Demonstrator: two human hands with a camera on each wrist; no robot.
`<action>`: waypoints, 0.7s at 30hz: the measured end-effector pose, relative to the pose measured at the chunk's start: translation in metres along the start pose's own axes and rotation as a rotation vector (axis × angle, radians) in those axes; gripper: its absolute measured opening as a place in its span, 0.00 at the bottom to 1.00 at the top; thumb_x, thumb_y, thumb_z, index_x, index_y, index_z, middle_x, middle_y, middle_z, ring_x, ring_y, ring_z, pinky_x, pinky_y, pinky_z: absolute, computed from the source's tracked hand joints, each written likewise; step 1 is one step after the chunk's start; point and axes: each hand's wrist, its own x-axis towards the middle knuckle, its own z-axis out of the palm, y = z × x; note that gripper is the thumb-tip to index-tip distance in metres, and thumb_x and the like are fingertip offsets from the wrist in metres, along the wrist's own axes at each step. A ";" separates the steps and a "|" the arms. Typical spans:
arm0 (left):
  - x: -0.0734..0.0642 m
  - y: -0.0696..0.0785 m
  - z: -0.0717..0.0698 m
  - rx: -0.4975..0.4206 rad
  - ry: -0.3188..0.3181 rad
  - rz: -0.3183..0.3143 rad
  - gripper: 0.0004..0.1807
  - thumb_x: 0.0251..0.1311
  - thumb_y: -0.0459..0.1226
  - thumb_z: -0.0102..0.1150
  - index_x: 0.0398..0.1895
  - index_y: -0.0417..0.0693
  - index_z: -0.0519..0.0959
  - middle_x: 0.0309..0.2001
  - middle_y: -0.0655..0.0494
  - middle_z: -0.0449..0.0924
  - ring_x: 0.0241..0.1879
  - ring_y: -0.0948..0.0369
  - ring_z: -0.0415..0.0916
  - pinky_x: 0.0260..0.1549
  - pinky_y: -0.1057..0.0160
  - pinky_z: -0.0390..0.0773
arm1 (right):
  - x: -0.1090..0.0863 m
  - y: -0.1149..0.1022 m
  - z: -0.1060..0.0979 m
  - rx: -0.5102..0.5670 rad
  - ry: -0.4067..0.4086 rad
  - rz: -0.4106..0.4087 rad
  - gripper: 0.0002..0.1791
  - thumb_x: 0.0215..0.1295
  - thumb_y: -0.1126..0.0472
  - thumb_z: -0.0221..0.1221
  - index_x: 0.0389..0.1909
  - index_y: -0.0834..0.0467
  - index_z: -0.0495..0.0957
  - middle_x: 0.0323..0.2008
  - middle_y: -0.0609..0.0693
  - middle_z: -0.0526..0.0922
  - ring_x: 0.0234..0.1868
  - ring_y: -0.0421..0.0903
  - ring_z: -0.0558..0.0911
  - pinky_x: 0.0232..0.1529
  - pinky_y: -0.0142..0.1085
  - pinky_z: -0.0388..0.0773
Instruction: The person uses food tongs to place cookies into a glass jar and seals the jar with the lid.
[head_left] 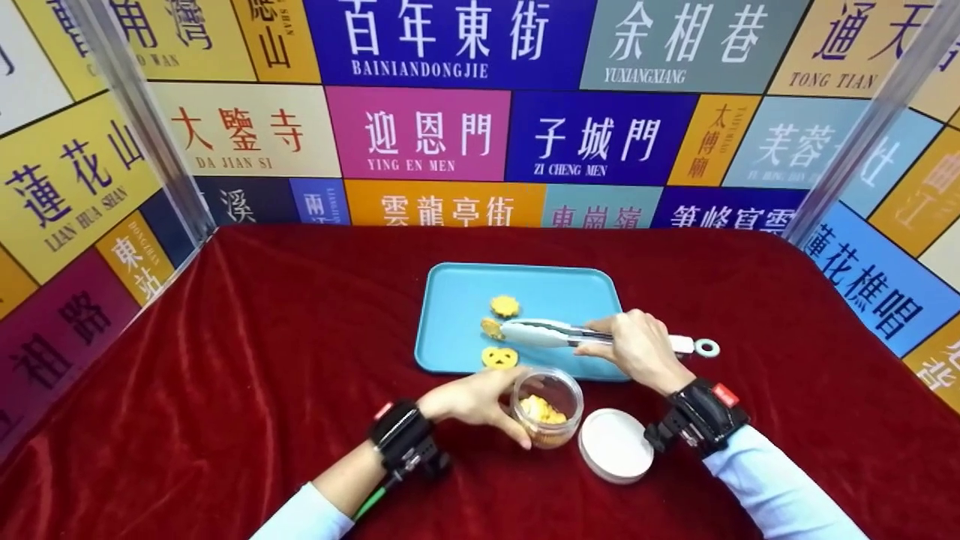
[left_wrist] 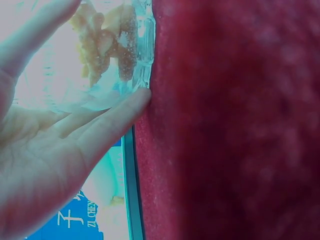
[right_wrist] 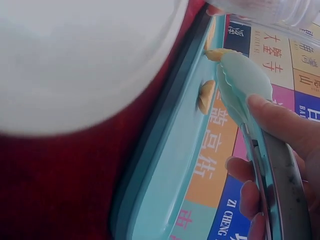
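In the head view my left hand (head_left: 476,397) holds a clear round jar (head_left: 571,420), thumb on its near side and fingers along its far side. The jar has no lid on, and several yellow cookies (head_left: 541,410) lie inside. My right hand (head_left: 641,349) grips a pair of tongs (head_left: 536,334) with pale scalloped tips and a metal handle. Pinched at the tips is a cookie (head_left: 491,328), held over the blue tray (head_left: 442,289). Two more cookies lie on the tray: a scalloped round one (head_left: 505,305) behind and a pretzel-shaped one (head_left: 499,358) in front.
A round white lid (head_left: 616,444) lies on the red cloth (head_left: 315,322), right of the jar and below my right wrist. Panels printed with place names (head_left: 427,135) stand behind and at both sides of the table.
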 end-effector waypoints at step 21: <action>0.000 0.001 0.000 -0.013 0.000 0.025 0.42 0.37 0.38 0.72 0.59 0.42 0.63 0.53 0.52 0.72 0.53 0.63 0.67 0.54 0.70 0.63 | -0.019 0.027 -0.020 0.035 0.044 0.118 0.26 0.39 0.44 0.67 0.36 0.59 0.83 0.24 0.55 0.83 0.18 0.45 0.70 0.14 0.34 0.62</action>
